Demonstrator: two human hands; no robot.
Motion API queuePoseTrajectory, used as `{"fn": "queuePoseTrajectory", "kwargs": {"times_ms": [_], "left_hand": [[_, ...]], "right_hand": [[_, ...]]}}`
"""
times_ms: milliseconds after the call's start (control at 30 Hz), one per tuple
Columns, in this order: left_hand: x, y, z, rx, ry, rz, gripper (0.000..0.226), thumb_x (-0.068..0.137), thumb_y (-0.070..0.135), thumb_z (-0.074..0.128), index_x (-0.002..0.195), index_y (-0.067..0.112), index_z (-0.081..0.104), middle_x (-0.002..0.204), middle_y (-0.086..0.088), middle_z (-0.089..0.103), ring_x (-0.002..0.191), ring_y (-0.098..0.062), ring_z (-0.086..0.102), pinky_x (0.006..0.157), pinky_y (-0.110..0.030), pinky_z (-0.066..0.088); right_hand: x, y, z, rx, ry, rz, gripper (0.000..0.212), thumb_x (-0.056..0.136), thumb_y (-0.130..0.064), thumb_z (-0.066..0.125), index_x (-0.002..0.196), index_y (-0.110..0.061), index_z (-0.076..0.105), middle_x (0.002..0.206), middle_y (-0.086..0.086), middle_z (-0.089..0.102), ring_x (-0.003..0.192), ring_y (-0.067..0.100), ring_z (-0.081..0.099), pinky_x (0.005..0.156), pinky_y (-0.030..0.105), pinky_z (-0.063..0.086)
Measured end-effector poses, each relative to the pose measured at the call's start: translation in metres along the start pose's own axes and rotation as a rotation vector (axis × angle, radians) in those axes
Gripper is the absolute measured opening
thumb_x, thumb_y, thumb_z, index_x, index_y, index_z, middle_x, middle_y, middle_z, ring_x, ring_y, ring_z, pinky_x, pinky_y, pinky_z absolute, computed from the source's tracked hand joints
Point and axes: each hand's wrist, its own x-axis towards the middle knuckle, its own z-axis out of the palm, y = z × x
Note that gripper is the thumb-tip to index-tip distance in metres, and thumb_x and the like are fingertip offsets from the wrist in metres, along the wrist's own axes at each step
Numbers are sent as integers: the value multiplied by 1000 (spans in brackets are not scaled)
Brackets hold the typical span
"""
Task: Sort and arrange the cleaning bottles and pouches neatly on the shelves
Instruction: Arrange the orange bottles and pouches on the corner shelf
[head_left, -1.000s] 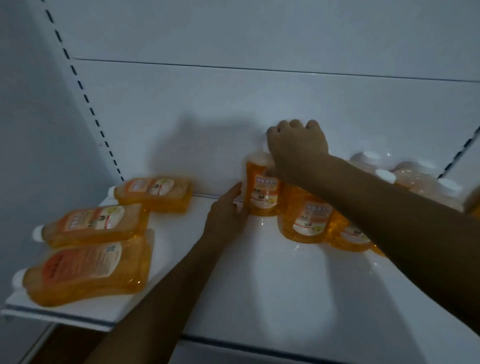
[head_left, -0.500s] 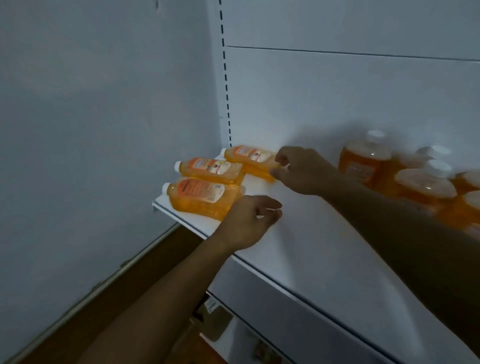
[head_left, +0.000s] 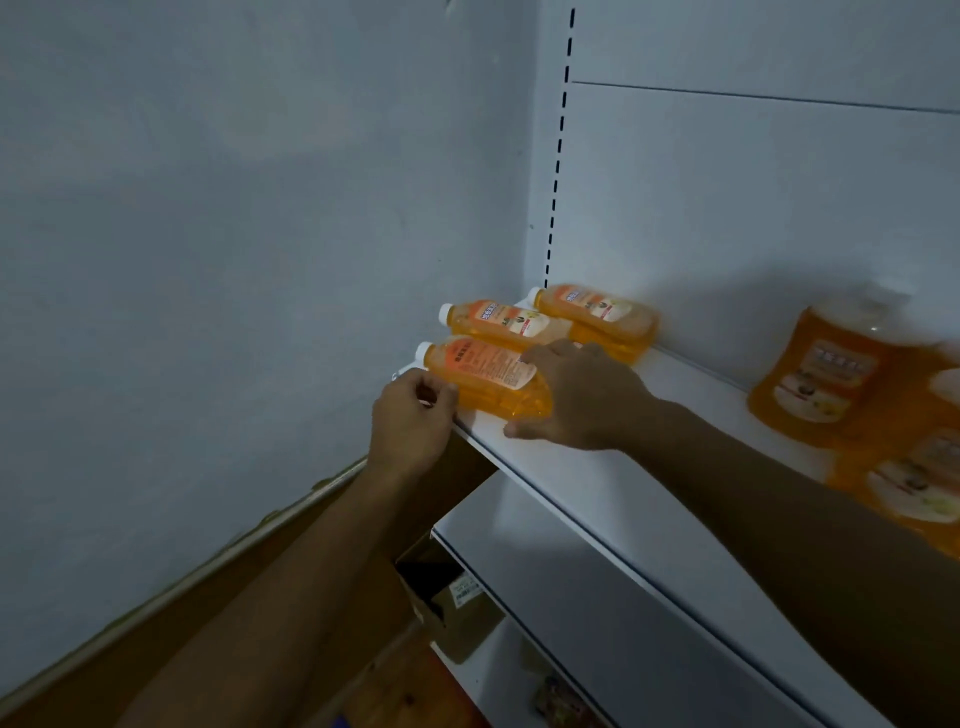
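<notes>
Three orange cleaning bottles with white caps lie on their sides at the left end of the white shelf (head_left: 639, 483). The nearest bottle (head_left: 475, 364) lies at the front edge, the middle bottle (head_left: 501, 322) behind it, and the far bottle (head_left: 592, 306) against the back panel. My right hand (head_left: 582, 397) arches over the nearest bottle's base, fingers on top and thumb along the shelf in front. My left hand (head_left: 413, 415) is at the shelf's front edge with curled fingers against that bottle's front side near its neck. Whether it holds the bottle is unclear.
Several upright orange bottles (head_left: 815, 379) stand blurred at the right of the shelf. A lower white shelf (head_left: 566, 587) sits beneath, with a cardboard box (head_left: 447, 592) under it. A grey wall closes the left side, next to a slotted upright (head_left: 558, 156).
Both hands left the upright bottles at the right and moved left. My right hand came down onto the nearest lying bottle and my left hand reached its neck end.
</notes>
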Motion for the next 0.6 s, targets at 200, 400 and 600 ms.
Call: {"fn": "queuePoseTrajectory", "kwargs": {"times_ms": [200, 400, 600], "left_hand": [[20, -6, -3, -95, 53, -156, 33, 94, 40, 57, 118, 18, 49, 112, -3, 60, 96, -24, 66, 83, -47, 58], [29, 7, 8, -257, 15, -205, 53, 90, 44, 61, 132, 14, 48, 113, -6, 64, 93, -21, 67, 79, -41, 58], [20, 25, 34, -426, -50, -272, 19, 92, 30, 60, 106, 21, 69, 95, 1, 68, 94, -18, 63, 78, -34, 53]], "right_hand": [[0, -5, 13, -110, 67, -7, 81, 79, -58, 65, 141, -19, 30, 138, 8, 47, 123, 33, 45, 94, 43, 45], [-15, 13, 10, 280, 132, 92, 62, 80, -46, 68, 128, -15, 45, 121, 7, 59, 105, 25, 57, 78, 30, 43], [-49, 47, 3, 510, 133, 235, 49, 85, -42, 63, 125, -16, 52, 118, 6, 60, 97, 18, 57, 77, 29, 44]]}}
